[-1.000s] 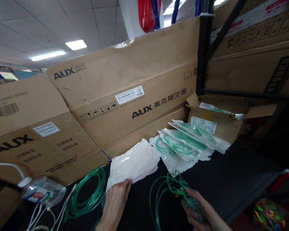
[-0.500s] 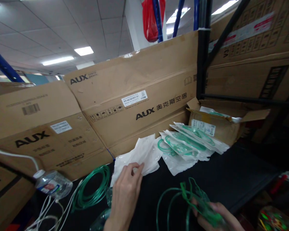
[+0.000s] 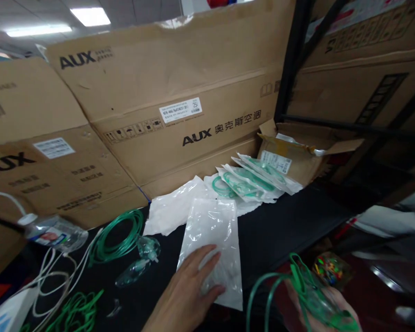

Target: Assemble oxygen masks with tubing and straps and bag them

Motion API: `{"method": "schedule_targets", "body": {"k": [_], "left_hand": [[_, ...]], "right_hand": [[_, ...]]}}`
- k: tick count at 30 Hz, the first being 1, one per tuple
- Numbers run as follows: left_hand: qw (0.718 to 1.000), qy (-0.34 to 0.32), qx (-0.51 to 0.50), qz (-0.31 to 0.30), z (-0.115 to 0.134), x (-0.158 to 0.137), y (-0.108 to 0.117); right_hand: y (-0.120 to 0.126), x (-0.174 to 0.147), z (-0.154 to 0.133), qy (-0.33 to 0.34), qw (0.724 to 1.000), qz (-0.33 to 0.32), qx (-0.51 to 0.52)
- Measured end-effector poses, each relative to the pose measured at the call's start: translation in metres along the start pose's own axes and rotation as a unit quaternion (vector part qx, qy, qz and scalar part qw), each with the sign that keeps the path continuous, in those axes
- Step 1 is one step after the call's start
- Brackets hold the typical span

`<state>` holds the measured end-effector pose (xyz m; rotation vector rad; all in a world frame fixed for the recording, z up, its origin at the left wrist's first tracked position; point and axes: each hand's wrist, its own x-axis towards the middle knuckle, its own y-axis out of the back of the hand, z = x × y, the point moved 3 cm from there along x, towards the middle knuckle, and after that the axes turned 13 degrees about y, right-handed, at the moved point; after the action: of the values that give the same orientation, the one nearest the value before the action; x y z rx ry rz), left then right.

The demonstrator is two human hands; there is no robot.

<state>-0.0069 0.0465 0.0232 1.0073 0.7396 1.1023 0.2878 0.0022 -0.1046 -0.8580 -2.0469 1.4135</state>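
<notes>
My left hand (image 3: 195,281) lies with spread fingers on a flat white pouch (image 3: 212,226) with a clear plastic face, on the black tabletop. In my right hand (image 3: 346,302), at the lower right, is a clear green oxygen mask (image 3: 320,297) with a green strap and loops of tubing (image 3: 268,286) hanging left of it. Behind the flat pouch lie other white pouches (image 3: 174,207). To their right, several pouches holding green tubing (image 3: 249,180) overlap in a row. A coil of green tubing (image 3: 121,237) and clear green mask pieces (image 3: 141,258) rest left of my left hand.
Large cardboard boxes (image 3: 193,60) wall off the back. An open carton (image 3: 290,157) stands at the back right beside a black rack post (image 3: 293,60). At left are a plastic bottle (image 3: 55,233), white cables (image 3: 72,263) and green straps (image 3: 76,313). Small colourful pieces (image 3: 328,267) sit at right.
A single pouch now lies nearer to me under my left hand, apart from the white pile that hand was touching. My right hand still holds the mask. The view has tilted down.
</notes>
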Motion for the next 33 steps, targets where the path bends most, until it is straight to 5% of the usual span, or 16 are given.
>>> {"method": "schedule_targets", "body": {"k": [4,13,16,23,33], "left_hand": [[0.994,-0.039,0.094,-0.044,-0.037,-0.026,-0.004],[0.985,-0.112,0.124,-0.033,-0.032,-0.026,-0.017],[0.988,-0.111,0.095,-0.055,-0.034,-0.031,-0.013],[0.994,0.026,-0.095,-0.048,-0.046,-0.018,-0.009],[0.993,-0.042,-0.104,-0.030,-0.033,-0.015,-0.008]], "right_hand": [[0.008,0.008,-0.001,-0.008,0.999,-0.024,0.027],[-0.017,0.021,-0.009,-0.021,0.999,0.035,-0.013],[-0.017,0.017,-0.010,-0.024,0.998,0.043,-0.026],[-0.014,0.017,0.002,-0.003,0.999,0.031,-0.016],[-0.028,0.035,0.016,-0.082,0.995,-0.005,-0.053]]}}
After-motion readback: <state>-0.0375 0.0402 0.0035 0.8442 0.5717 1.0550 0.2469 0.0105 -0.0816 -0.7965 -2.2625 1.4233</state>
